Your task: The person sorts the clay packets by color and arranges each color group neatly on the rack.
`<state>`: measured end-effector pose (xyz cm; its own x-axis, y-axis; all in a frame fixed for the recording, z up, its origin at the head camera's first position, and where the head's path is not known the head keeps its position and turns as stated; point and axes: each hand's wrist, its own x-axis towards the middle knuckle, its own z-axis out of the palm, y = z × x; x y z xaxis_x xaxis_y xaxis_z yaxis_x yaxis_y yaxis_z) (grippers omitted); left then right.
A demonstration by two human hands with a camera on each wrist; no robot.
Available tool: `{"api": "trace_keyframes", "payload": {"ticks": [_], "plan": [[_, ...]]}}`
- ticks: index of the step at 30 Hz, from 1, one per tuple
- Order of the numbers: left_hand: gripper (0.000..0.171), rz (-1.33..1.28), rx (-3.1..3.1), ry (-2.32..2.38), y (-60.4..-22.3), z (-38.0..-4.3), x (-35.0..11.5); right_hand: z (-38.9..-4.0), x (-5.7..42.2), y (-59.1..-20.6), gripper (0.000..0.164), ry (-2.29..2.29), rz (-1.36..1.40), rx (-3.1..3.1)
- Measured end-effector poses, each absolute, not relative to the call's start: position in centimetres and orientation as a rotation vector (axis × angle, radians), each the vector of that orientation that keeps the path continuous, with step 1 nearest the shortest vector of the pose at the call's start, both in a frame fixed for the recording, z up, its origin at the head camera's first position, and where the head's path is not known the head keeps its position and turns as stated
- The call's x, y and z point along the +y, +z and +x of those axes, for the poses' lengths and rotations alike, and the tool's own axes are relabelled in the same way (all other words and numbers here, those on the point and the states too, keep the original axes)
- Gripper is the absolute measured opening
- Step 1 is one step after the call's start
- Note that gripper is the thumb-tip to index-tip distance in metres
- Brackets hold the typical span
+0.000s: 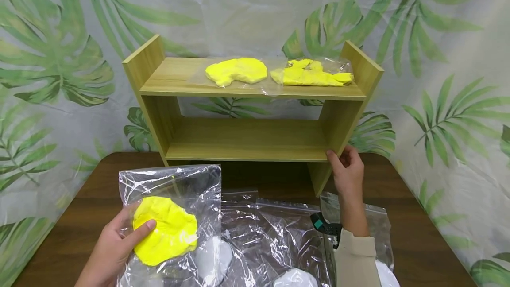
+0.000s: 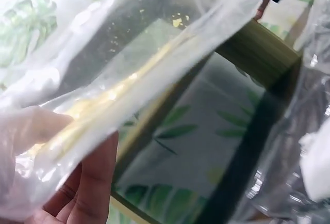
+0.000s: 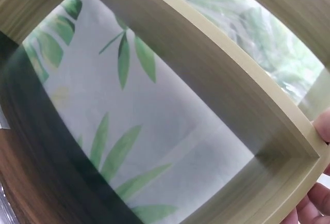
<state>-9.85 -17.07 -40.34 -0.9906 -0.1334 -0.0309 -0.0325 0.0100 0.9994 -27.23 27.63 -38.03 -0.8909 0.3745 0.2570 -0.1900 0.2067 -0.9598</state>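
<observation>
My left hand [image 1: 111, 247] holds a clear zip bag with a flat lump of yellow clay [image 1: 165, 231], the thumb lying across its front. In the left wrist view the thumb and fingers pinch the bag [image 2: 108, 97] from both sides, seen nearly edge-on. My right hand [image 1: 348, 172] grips the right side panel of a small wooden shelf [image 1: 247, 138], thumb at the front edge by the middle board. The right wrist view shows fingertips [image 3: 309, 208] curled round that panel's edge. On the top board lie two clear bags of yellow clay, one rounded [image 1: 239, 71], one more broken up [image 1: 311, 74].
Several clear bags [image 1: 279, 229] with white lumps [image 1: 295, 278] lie on the dark wooden table [image 1: 75, 220] in front of the shelf. A black band [image 1: 328, 229] circles the right wrist. A leaf-patterned cloth [image 1: 247, 12] hangs behind.
</observation>
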Motion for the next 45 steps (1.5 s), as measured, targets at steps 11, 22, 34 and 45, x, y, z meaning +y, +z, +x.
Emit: {"api": "trace_keyframes", "payload": {"ticks": [11, 22, 34, 45], "plan": [[0.045, -0.170, -1.981, -2.214, -34.7, -11.2, -16.9, -27.6, 27.9, -38.4, 0.034, 1.731, -0.195, -2.067], [0.052, -0.359, -1.817, -2.245, -29.0, -12.7, -16.5, -27.4, 27.7, -38.3, 0.030, 1.740, -0.198, -2.047], [0.047, -0.510, -1.732, -2.207, -22.6, -16.2, -16.7, -27.3, 27.5, -38.4, 0.028, 1.732, -0.193, -2.052], [0.060, -0.399, -1.825, -2.175, -16.5, -20.9, -15.9, -27.4, 27.7, -38.4, 0.029, 1.744, -0.189, -2.060]]}}
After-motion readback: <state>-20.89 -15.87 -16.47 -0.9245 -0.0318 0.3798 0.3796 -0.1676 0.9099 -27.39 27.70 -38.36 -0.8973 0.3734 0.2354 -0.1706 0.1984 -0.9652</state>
